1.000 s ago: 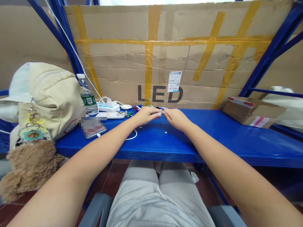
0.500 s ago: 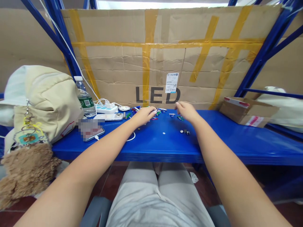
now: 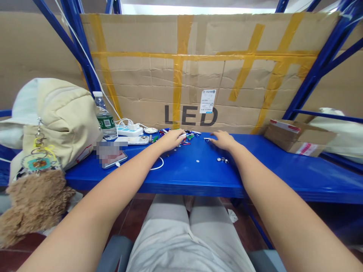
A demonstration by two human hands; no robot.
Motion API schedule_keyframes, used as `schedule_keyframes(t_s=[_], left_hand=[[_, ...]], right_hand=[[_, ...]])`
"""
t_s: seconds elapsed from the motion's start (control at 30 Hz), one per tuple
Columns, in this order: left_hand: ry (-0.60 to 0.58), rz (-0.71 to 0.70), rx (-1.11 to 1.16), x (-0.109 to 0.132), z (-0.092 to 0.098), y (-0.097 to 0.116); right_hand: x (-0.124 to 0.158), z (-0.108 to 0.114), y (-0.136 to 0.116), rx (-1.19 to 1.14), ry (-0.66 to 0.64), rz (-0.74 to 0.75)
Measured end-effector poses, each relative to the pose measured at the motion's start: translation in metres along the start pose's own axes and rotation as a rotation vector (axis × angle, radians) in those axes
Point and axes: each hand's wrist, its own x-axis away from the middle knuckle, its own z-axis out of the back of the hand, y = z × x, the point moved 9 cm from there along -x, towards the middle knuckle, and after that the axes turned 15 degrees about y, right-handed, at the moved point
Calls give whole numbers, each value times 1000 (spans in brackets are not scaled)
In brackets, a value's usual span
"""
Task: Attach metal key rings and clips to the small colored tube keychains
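My left hand (image 3: 171,139) reaches over a loose pile of small coloured pieces (image 3: 190,138), red, green, blue and silver, too small to name. Its fingers are brought together, and a thin whitish bit shows at the tips; what it is I cannot make out. To the right, my right hand (image 3: 223,139) is low over the table with fingers apart. Its thumb and forefinger tips are beside a small blue-and-silver piece (image 3: 207,139). Nearer me are a small round silvery piece (image 3: 197,161) and several little metal parts (image 3: 224,160).
The blue table (image 3: 193,177) backs onto a big taped cardboard sheet (image 3: 141,83). At left are a cream bag (image 3: 68,121), a water bottle (image 3: 105,119), a power strip (image 3: 129,130) and two phones (image 3: 136,140). A cardboard box (image 3: 297,138) stands at right.
My right hand has come down and a little forward onto the table, by the blue-and-silver piece, and now covers the green piece. My left hand stays over the pile. The view has shifted slightly.
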Motion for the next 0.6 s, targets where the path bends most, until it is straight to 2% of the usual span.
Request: schedule_keyframes(t_s=[0.1,0.13,0.2,0.27,0.43,0.6], left_hand=[[-33,-50,1,1,-5,4],[-40,-63,0,1,-5,4],[-50,-74,-4,1,-7,5],[-59,-76,-8,1,-7,6],[-88,-92,-11,2,-9,8],[-104,-102,-18,3,-11,8]], right_hand=[[-1,-14,-20,-8,-99,100],[-2,-14,-23,-5,-102,107],[-4,-7,-25,-2,-20,112],[-4,-3,-24,-18,45,104],[-3,-22,-14,-53,-90,57],[-7,-21,-9,-40,-84,-11]])
